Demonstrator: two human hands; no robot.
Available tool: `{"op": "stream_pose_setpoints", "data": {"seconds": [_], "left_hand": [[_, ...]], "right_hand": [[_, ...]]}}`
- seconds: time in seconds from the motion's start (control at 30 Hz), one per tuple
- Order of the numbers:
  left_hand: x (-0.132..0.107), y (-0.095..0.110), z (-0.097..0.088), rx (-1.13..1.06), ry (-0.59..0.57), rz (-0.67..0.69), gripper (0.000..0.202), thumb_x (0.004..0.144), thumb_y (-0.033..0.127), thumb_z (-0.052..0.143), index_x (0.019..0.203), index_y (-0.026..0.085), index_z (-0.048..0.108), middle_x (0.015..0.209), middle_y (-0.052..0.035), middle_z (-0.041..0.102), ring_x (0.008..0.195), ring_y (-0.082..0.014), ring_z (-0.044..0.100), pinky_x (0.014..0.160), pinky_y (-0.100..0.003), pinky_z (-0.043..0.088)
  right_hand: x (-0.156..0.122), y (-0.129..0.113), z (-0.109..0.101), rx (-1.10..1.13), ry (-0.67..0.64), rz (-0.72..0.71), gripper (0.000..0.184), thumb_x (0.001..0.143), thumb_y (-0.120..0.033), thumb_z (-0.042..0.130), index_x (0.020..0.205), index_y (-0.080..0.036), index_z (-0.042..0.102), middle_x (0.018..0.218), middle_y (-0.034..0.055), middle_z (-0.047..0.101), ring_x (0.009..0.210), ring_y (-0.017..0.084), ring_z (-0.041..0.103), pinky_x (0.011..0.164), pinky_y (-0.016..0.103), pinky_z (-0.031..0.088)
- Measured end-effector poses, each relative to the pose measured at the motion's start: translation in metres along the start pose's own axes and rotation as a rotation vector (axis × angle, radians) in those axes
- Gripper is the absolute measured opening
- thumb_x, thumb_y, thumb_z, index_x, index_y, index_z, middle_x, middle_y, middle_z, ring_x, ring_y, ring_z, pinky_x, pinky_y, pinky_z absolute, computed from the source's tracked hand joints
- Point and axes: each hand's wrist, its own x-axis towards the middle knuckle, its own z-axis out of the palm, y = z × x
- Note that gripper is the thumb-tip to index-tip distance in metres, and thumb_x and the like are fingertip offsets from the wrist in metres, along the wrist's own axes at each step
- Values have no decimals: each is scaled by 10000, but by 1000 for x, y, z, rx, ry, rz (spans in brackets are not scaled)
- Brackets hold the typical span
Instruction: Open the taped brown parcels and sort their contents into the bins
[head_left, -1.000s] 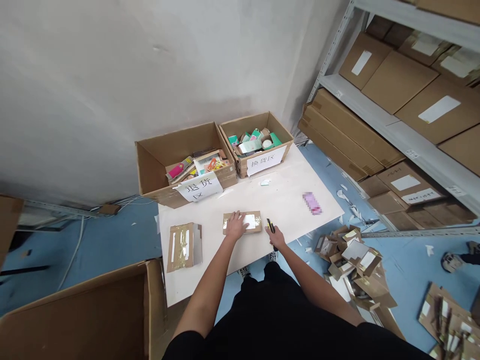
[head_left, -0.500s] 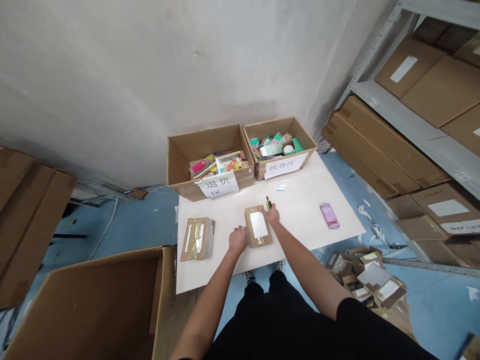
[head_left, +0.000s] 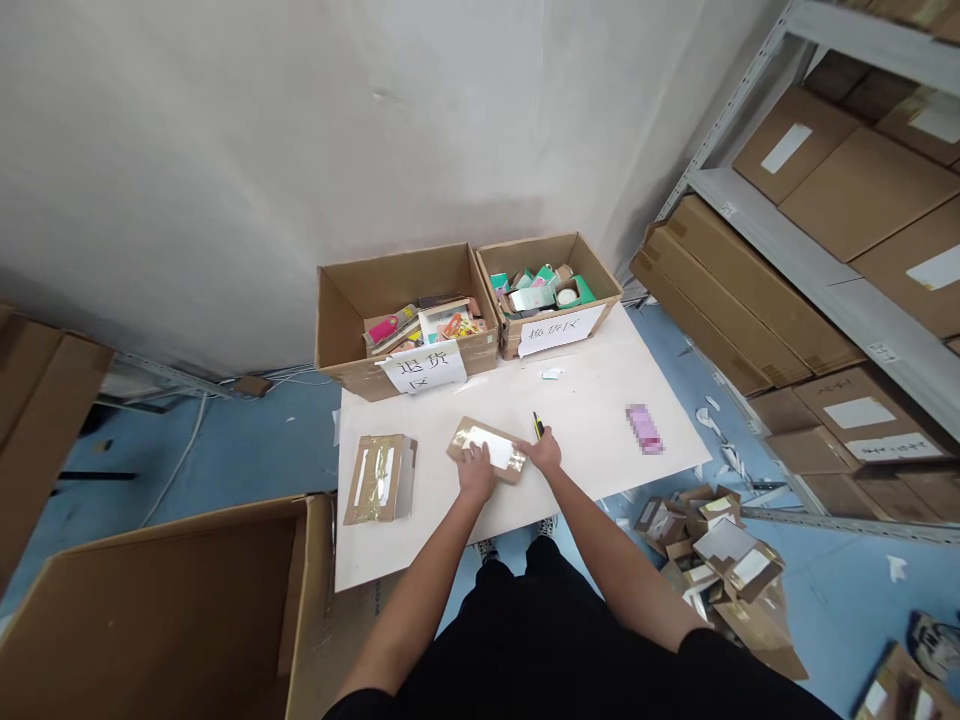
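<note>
A small taped cardboard box (head_left: 460, 436) with a white label lies on the white table (head_left: 592, 420), turned at a slant. My left hand (head_left: 477, 474) grips its near side, fingers over the label. Beside the box's right end is my right hand (head_left: 545, 452), closed round a yellow-and-black utility knife (head_left: 538, 427); its fingertips touch the box's end. The knife points away from me, and whether its blade is out cannot be made out. A second taped box (head_left: 375, 478) with a torn white label sits on the table's left.
Two open cartons with handwritten signs stand at the back, the left carton (head_left: 405, 262) and the right carton (head_left: 529, 244), both holding small packages. A pixelated pink item (head_left: 645, 429) lies right. A large open carton (head_left: 187, 540) is lower left, shelving (head_left: 787, 230) right, discarded boxes (head_left: 727, 560) on the floor.
The small box has turned from roughly upright to a slant, its far end swinging left. My left hand has moved onto its label. The knife stays in my right hand.
</note>
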Motion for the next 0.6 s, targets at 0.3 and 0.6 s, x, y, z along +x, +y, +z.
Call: {"op": "stream_pose_setpoints", "data": {"seconds": [0.3, 0.6], "left_hand": [[3, -10, -5, -105, -18, 152, 791, 951, 444, 556, 1666, 309, 246, 1770, -81, 140, 1616, -373, 112, 1247, -552, 275], [9, -12, 9, -144, -39, 148, 788, 982, 470, 525, 1679, 322, 188, 1780, -60, 63, 1630, -354, 24, 1280, -569, 205]], "right_hand": [[8, 20, -26, 219, -176, -15, 581, 1059, -654, 274, 897, -210, 612, 708, 15, 699, 551, 152, 668, 594, 235, 482], [-4, 31, -26, 28, -317, -74, 715, 1026, -731, 321, 844, -165, 719, 646, 51, 712, 584, 173, 685, 654, 243, 485]]}}
